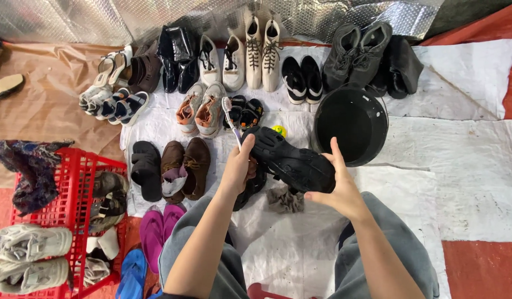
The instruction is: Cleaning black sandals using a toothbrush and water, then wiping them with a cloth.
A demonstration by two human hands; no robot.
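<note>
White sheeting (461, 166) covers the floor before you, rows of shoes laid out along its far edge. Your right hand (336, 188) cups a black rubber-soled shoe (292, 160) from beneath — sole turned up, heel against your palm, fingers curled round its side. Your left hand (239, 166) is closed round a toothbrush with a purple handle (230, 116), bristles raised just beyond the shoe's toe. Behind it sits a round black basin (350, 124).

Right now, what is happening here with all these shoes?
A seated person holds a black rubber-soled shoe sole-up in the right hand. The left hand holds a small white-handled toothbrush against it. A round black basin stands just behind, and rows of shoes lie on the white sheet.
</note>
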